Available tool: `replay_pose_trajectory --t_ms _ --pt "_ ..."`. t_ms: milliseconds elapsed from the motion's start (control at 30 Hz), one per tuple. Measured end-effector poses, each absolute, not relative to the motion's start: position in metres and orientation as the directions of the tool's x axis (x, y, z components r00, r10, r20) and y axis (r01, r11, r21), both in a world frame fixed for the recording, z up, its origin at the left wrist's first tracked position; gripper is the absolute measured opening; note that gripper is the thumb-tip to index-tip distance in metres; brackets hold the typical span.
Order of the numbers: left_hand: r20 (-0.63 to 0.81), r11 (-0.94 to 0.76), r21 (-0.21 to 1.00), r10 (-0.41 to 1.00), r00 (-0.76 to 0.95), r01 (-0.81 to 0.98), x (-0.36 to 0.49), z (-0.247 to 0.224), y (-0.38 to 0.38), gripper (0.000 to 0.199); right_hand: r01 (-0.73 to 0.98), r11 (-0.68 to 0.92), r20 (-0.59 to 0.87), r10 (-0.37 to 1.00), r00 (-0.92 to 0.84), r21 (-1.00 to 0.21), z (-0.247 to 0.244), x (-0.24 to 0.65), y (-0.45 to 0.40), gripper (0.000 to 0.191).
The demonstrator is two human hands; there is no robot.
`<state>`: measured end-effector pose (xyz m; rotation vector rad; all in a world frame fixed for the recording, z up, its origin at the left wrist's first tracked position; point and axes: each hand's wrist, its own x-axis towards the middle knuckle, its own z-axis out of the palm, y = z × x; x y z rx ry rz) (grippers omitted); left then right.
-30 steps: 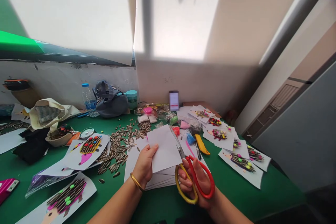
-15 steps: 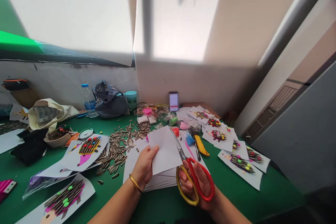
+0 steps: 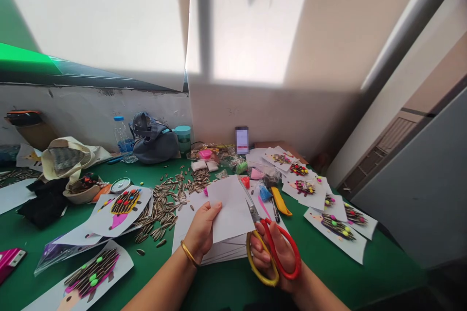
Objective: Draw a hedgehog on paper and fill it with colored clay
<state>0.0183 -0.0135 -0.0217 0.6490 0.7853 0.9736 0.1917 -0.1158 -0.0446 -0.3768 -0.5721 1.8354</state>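
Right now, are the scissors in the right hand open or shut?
Nearly shut, as far as this view shows: the blades of the scissors held in the right hand lie together in one narrow line.

left hand (image 3: pixel 203 230) pinching, right hand (image 3: pixel 273 257) curled

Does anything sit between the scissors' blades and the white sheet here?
Nothing visible does. The blades of the scissors in the right hand lie right at the edge of the white sheet held in the left hand; whether that edge is between them cannot be told.
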Motion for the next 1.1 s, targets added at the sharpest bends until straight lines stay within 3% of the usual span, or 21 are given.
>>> replay_pose_trajectory --t_ms 300,1100 --pt "-0.301 0.435 0.783 0.89 0.341 -0.444 0.018 -0.022 -0.013 0.026 -0.784 -0.252 0.014 0.949 -0.315 -0.568 -0.045 0.195 -0.121 0.04" --pt "-0.303 0.447 0.807 0.875 0.379 -0.386 0.019 -0.02 -0.016 0.022 -0.759 -0.219 -0.02 0.965 -0.262 -0.613 -0.044 0.194 -0.12 0.052"
